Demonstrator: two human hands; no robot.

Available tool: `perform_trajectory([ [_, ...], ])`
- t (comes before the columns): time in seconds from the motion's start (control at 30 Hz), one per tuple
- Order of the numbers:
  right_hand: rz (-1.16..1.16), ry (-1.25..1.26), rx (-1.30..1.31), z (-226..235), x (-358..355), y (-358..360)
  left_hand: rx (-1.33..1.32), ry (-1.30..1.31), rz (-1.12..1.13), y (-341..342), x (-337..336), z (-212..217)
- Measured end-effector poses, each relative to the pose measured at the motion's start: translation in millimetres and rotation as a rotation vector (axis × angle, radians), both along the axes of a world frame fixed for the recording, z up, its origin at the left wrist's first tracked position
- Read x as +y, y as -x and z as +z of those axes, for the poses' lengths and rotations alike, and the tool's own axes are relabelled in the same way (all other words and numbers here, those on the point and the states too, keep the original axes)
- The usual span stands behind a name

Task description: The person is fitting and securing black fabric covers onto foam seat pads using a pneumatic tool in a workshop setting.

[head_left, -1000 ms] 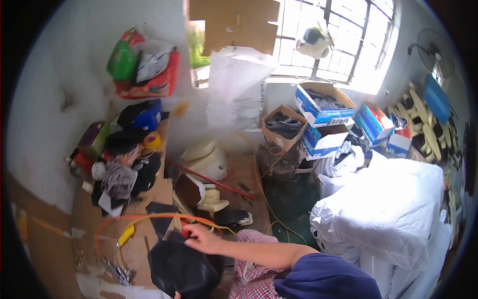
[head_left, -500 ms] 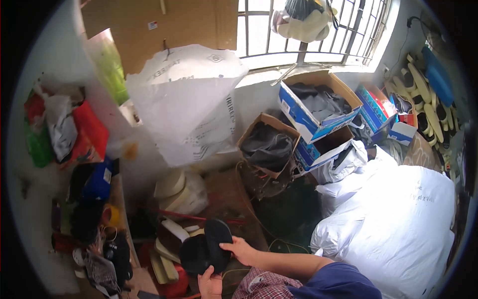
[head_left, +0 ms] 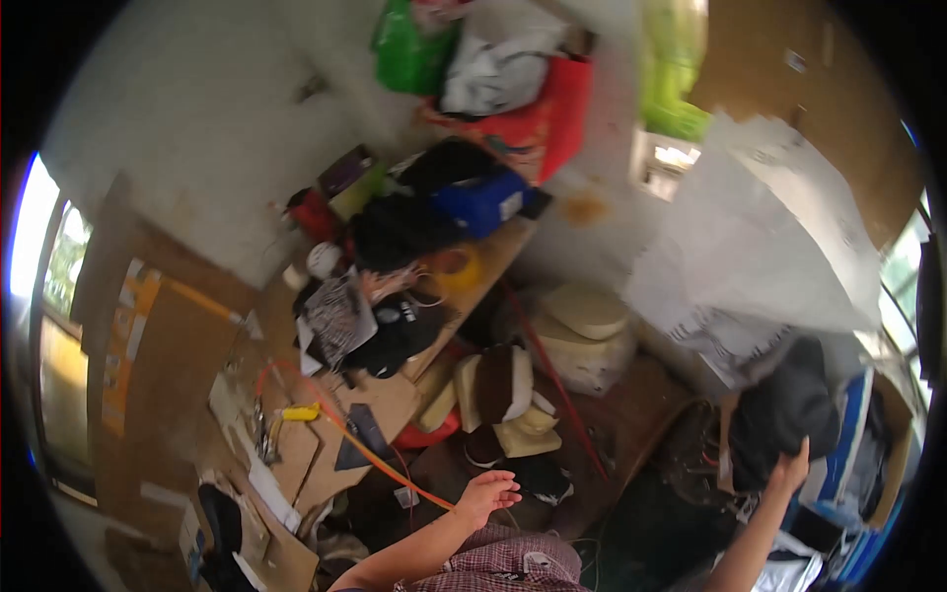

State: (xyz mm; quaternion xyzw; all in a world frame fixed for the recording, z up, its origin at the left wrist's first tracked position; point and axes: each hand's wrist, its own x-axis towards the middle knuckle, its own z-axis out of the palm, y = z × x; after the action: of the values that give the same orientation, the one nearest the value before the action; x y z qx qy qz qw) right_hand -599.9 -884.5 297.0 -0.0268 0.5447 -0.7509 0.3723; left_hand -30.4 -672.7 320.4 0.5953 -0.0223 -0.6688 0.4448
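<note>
Roughly, the worktop (head_left: pixel 321 466) runs slantwise along the grey wall (head_left: pixel 227 148), its surface brown and board-like. A blue container (head_left: pixel 493 202) stands near its far right corner, with a yellow ring (head_left: pixel 459 268) close to the right edge below it and a heap of black cloth (head_left: pixel 400 331) spread between there and the middle. Toward the near end lie a flat dark piece (head_left: pixel 363 439), a yellow handle (head_left: pixel 300 411) and an orange hose (head_left: pixel 376 459). Off the right edge, lower down, cream foam shapes (head_left: pixel 528 436) are piled beside a red pole (head_left: pixel 562 380). Bags hang on the wall, and a white sheet (head_left: pixel 730 202) droops below brown cardboard (head_left: pixel 819 79).

The left hand (head_left: pixel 485 500) is over the floor beyond the worktop's near end, fingers loosely bent and close together. The right hand (head_left: pixel 789 466), well away from the worktop, touches the lower edge of a soft dark piece (head_left: pixel 789 400), which lies over a carton (head_left: pixel 727 444) beside a blue-and-white box (head_left: pixel 848 414). Whether its fingers pinch the piece I cannot tell; its thumb is hard to make out. Blur softens the scene; the lower edge cuts off both forearms.
</note>
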Motion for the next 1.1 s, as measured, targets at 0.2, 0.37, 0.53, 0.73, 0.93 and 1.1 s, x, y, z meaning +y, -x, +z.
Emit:
perform_trajectory([
  [0.2,-0.145,-0.375,0.995,-66.6,-20.2,-108.0,-0.18,-0.017,0.337,-100.5,41.0,23.9],
  [0.37,0.903,0.042,0.648,12.3,-67.5,-477.1,-0.189,0.077,0.452,-176.6,27.5,28.3],
  [0.53,1.265,0.571,0.962,65.0,-120.2,-770.4,-0.268,0.217,0.473,-261.1,-8.4,42.3],
  [0.73,1.116,0.297,1.376,53.6,-234.3,-923.9,-1.368,0.69,0.014,-395.6,-155.1,82.4],
  [0.93,0.96,0.461,1.096,129.6,-193.1,-943.6,-2.144,0.475,-0.369,-515.0,-218.2,69.4],
  [1.1,1.136,0.514,0.151,206.8,-194.5,-822.9,-1.879,0.864,0.179,-521.5,-193.7,162.5],
])
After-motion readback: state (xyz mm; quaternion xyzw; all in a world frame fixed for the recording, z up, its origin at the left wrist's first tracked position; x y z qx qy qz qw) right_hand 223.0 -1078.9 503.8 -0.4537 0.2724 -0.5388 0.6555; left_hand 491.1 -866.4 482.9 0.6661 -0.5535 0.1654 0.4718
